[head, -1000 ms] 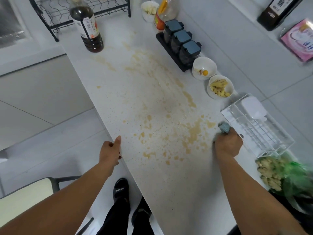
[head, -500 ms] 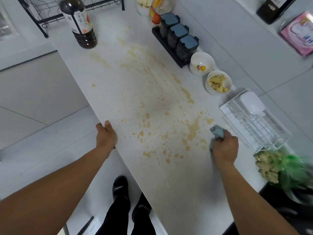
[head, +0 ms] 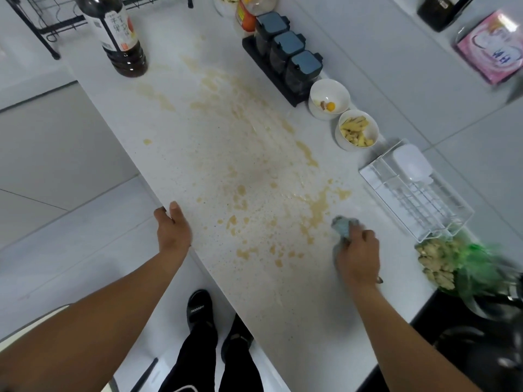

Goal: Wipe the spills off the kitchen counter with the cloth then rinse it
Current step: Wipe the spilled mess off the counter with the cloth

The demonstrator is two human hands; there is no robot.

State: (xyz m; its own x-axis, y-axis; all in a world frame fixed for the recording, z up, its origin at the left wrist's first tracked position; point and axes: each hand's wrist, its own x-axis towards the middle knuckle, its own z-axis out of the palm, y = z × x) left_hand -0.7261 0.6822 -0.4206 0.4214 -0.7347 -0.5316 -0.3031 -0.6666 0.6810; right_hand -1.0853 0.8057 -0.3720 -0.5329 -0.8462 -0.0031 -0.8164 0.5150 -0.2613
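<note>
A long white counter (head: 226, 278) carries brown spills (head: 315, 209) in streaks and drops from the far bottle down to the near middle. My right hand (head: 358, 257) is closed on a bunched blue-grey cloth (head: 343, 226), pressed on the counter at the right edge of the spills. My left hand (head: 172, 230) grips the counter's left edge, fingers curled over it, holding nothing else.
A dark sauce bottle (head: 119, 38) stands at the far left. Along the wall side are a black seasoning-jar set (head: 285, 52), two white bowls (head: 329, 99) (head: 356, 130), a white wire rack (head: 416, 190) and ginger in a green bag (head: 452, 264). A black stove is at bottom right.
My right hand has dragged the cloth leftward and nearer, away from the wire rack into the spill's edge. My left hand has shifted along the counter edge and settled into a grip.
</note>
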